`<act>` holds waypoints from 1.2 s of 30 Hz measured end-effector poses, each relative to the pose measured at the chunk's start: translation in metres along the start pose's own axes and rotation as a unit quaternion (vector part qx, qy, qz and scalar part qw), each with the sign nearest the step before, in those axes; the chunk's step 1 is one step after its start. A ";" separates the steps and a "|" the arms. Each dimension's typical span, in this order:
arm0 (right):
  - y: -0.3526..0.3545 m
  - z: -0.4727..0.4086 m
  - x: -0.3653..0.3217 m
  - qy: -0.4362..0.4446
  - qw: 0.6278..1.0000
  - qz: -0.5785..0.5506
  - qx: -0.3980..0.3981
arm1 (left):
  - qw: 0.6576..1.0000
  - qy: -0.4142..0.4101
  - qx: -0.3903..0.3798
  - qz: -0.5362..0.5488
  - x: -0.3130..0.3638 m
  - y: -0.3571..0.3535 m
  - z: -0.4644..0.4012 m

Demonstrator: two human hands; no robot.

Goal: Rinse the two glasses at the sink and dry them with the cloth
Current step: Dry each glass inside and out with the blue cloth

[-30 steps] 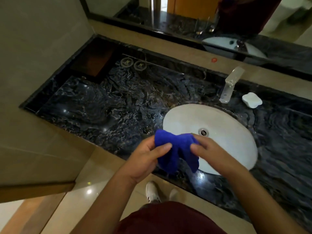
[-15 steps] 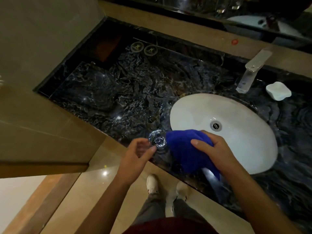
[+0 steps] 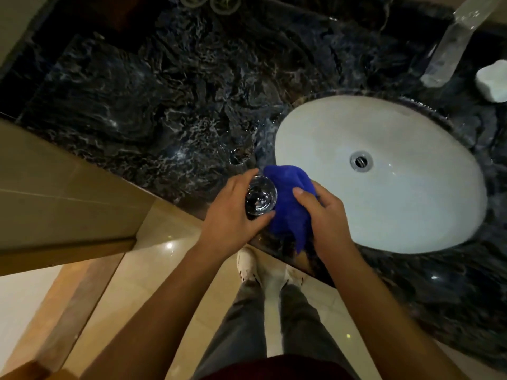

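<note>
A clear glass (image 3: 260, 197) is upright at the front edge of the dark marble counter, seen from above. My left hand (image 3: 233, 215) grips it, fingers and thumb curled round its wall. Right beside it, my right hand (image 3: 326, 218) holds a bunched blue cloth (image 3: 289, 204) that touches the glass's right side. A second clear glass (image 3: 237, 157) stands faintly visible on the counter just beyond, left of the white oval sink (image 3: 323, 127).
A chrome tap (image 3: 452, 42) rises at the far right behind the sink, with a white soap dish (image 3: 492, 80) beside it. Two round coasters (image 3: 208, 2) lie at the counter's far edge. A tiled wall (image 3: 55, 193) juts in on the left.
My left hand let go of the cloth, reached left and took hold of the glass. My right hand kept the cloth and brought it against the glass. The camera tilted further down.
</note>
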State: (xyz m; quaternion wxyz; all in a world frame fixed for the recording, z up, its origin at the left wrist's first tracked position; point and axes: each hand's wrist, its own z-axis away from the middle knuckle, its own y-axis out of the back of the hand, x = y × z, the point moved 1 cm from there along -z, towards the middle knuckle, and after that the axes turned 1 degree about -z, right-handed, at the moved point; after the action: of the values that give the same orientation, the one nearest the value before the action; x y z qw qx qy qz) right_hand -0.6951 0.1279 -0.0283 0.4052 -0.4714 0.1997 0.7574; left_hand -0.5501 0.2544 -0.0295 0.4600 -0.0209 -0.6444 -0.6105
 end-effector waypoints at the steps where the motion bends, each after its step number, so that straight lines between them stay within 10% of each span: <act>1: -0.003 0.003 0.000 -0.001 1.000 -0.002 -0.002 | 0.999 0.015 0.003 0.028 -0.002 0.001 0.000; 6: -0.004 0.023 -0.030 0.154 0.979 0.134 -0.013 | 0.955 0.103 0.007 0.278 0.002 0.010 0.006; 15: -0.016 0.051 -0.084 0.336 0.900 0.271 -0.063 | 0.931 0.019 0.084 0.354 0.058 0.028 0.005; 28: -0.002 0.047 -0.129 0.081 0.970 0.225 -0.049 | 0.932 -0.181 0.179 0.259 0.093 0.040 0.021; 32: 0.009 0.036 -0.122 -0.008 0.993 0.046 -0.110 | 0.914 -0.092 0.186 0.348 0.098 0.036 0.024; 36: 0.009 0.049 -0.106 0.021 0.978 -0.179 -0.103 | 0.821 0.108 0.189 0.528 0.108 0.031 0.017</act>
State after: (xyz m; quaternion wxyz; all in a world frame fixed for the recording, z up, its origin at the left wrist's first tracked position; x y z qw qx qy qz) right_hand -0.7055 0.1114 0.0872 0.4791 -0.5549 0.0414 0.6788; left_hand -0.6033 0.2183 0.0640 0.7736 -0.2044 -0.5835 -0.1390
